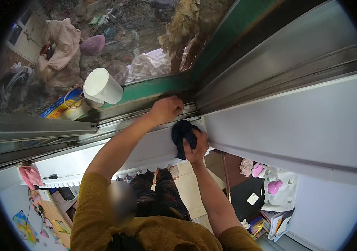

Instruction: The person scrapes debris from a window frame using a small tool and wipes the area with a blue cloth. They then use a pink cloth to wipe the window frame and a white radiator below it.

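My right hand [197,147] grips a bunched dark navy cloth [183,133], which rests on the white window sill [153,141] near its right corner. My left hand [167,109] reaches over the metal sliding-window track [115,125], fingers bent down at the track's right end. A small whitish piece [185,109] shows beside those fingertips; whether they hold it is unclear. On the outer ledge, left of my left hand, a white paper roll [106,86] stands tilted next to a blue and yellow packet [62,105].
A sliding window frame [43,127] stands at the left. Beyond the opening, a mesh screen [128,34] fronts heaped bags and cloths. A pink cloth [30,176] hangs at the sill's left end. Below right, a dark desk [244,191] holds a pink lamp [274,186] and books [275,222].
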`<move>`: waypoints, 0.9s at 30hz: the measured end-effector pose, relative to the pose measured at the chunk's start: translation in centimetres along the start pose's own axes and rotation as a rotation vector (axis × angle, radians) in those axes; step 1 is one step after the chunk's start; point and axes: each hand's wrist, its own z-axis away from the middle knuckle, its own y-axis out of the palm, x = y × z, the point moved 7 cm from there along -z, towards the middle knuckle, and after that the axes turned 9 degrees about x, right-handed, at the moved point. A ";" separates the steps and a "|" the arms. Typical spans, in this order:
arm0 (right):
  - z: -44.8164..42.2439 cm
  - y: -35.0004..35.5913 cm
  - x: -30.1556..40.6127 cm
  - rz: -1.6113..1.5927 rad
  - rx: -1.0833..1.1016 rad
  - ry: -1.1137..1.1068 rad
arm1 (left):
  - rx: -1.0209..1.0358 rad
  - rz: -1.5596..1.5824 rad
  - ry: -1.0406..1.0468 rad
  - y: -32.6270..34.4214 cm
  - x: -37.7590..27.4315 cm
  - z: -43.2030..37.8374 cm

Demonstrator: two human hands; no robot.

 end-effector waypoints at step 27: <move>0.2 0.4 0.3 0.002 0.021 0.020 | 0.403 -0.306 0.351 3.3 -2.0 -2.0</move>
